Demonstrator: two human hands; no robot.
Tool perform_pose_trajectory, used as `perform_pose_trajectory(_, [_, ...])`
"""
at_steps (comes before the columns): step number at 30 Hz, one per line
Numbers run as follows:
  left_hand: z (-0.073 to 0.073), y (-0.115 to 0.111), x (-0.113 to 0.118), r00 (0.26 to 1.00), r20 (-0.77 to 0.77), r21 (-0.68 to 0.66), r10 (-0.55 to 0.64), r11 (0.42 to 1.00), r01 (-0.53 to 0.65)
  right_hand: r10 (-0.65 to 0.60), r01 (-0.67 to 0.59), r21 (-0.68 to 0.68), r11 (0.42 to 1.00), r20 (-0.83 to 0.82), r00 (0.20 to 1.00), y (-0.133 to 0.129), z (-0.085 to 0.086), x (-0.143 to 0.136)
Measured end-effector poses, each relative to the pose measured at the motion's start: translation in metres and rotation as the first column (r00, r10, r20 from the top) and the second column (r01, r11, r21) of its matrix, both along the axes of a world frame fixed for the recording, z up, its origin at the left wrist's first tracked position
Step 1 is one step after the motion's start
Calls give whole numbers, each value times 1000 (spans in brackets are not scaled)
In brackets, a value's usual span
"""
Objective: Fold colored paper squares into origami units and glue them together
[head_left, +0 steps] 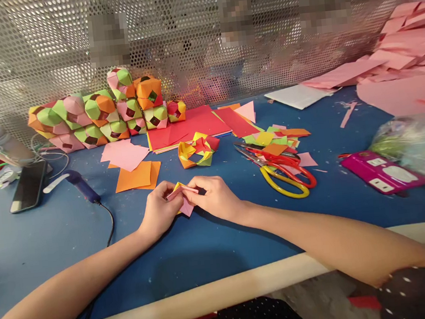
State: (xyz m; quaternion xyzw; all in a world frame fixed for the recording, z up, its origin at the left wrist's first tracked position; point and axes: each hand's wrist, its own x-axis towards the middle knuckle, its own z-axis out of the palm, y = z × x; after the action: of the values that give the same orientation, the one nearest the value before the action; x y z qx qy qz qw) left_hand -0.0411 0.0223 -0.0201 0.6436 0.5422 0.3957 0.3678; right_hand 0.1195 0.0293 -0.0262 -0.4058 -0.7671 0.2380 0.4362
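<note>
Between my two hands, just above the blue table, is a small folded paper piece (187,208) in pink and yellow. My left hand (160,209) is closed, pinching its left side. My right hand (216,195) pinches the right side, thumb and fingers pressed together. Parts of the paper are hidden behind the fingers. Just beyond my hands sits a partly joined ring of folded paper (197,151) in yellow, orange, red and green. Orange paper squares (135,177) and pink paper squares (125,154) lie beyond my left hand.
Scissors with yellow and red handles (284,180) lie to the right, near paper scraps (276,136). Stacked paper balls (98,110) line the mesh partition (183,12). On the left are a corded glue-gun-like tool (82,186), a phone (29,186) and a bottle (0,142).
</note>
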Motion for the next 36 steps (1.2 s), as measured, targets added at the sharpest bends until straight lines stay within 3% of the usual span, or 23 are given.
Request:
perform_pose_trajectory(9, [-4, 4, -3, 999, 22, -20, 34, 999, -34, -8, 7, -17, 1000, -45, 999, 0, 1, 0])
perform_pose_trajectory(19, [0, 5, -2, 995, 90, -111, -41, 993, 50, -21, 22, 18, 1000, -45, 999, 4, -2, 3])
perform_pose_trajectory(29, [-5, 4, -5, 996, 70, -50, -49, 997, 52, 17, -18, -5, 1000, -44, 999, 0, -1, 1])
perform_pose_trajectory(33, [4, -2, -7, 995, 76, 15, -60, 998, 59, -53, 48, -47, 998, -102, 993, 5, 5, 7])
perform_pose_trajectory(36, [23, -9, -10, 993, 89, 81, -84, 994, 77, -81, 73, -67, 995, -119, 990, 13, 6, 5])
